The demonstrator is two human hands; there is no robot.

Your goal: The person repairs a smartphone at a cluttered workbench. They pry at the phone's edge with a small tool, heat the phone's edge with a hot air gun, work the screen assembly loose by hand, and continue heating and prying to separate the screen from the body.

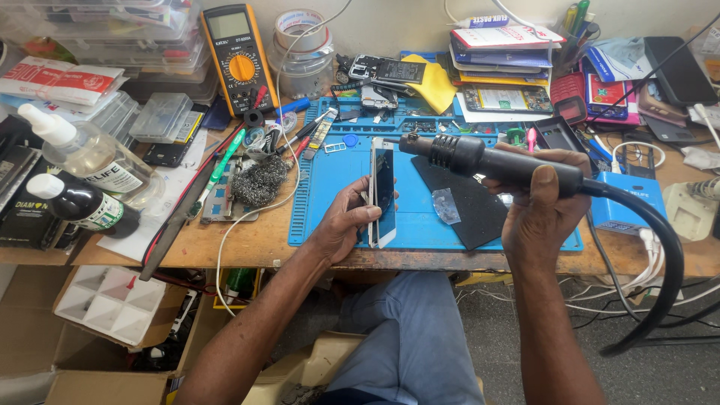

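Observation:
My left hand (343, 223) grips a white smartphone (382, 191) held on its edge above the blue work mat (330, 180), screen facing right. My right hand (541, 202) is closed around the black handle of a hot-air gun (487, 159). Its nozzle tip sits right beside the phone's upper end. A thick black hose (660, 247) runs from the gun's handle down off the right side of the bench.
A yellow multimeter (237, 56), tape rolls (301, 45), steel wool (261, 180), two liquid bottles (90, 161), phone parts (390, 75) and stacked boxes crowd the wooden bench. A black pad (469, 206) lies on the mat. Cables hang at the right.

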